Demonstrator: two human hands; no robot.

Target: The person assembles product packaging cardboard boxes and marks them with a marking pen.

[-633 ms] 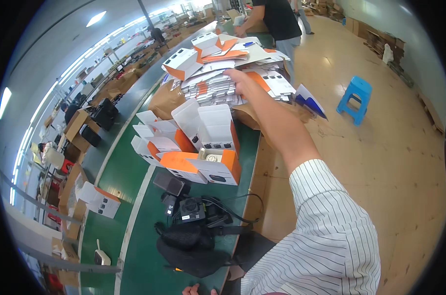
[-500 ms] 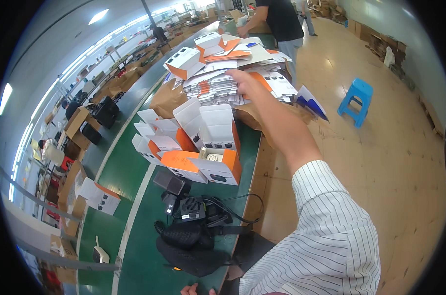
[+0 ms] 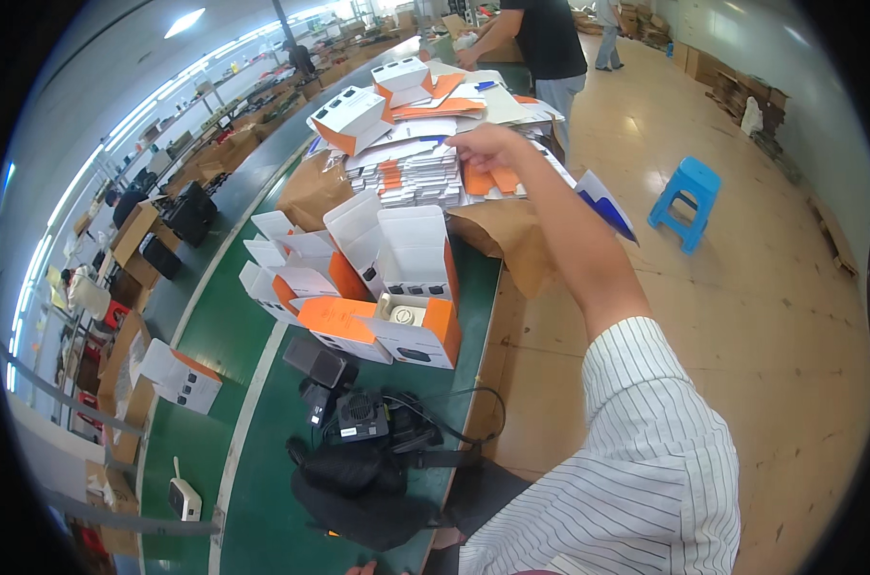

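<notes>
My right arm reaches forward to a tall stack of flattened white-and-orange cartons (image 3: 411, 180). At the stack's right upper part, my right hand (image 3: 487, 146) has its fingers closed on the edge of a flattened carton. Only a sliver of my left hand (image 3: 362, 568) shows at the lower edge, beside the black bag (image 3: 363, 489); its fingers are mostly out of view. Nearer than the stack stand several opened cartons (image 3: 411, 240) with flaps up. One open carton (image 3: 414, 340) holds a pale round-faced device (image 3: 403, 314).
Dark devices and cables (image 3: 358, 412) lie before the cartons on the green table (image 3: 262, 460). A white device (image 3: 185, 498) and another carton (image 3: 179, 376) are at the left. A blue stool (image 3: 685, 203) stands on the floor; a person in black (image 3: 550, 43) works beyond the stack.
My right hand has lifted slightly and shifted right at the stack, its fingers now more in sight. My left hand has slipped further below the lower edge. The view has shifted slightly.
</notes>
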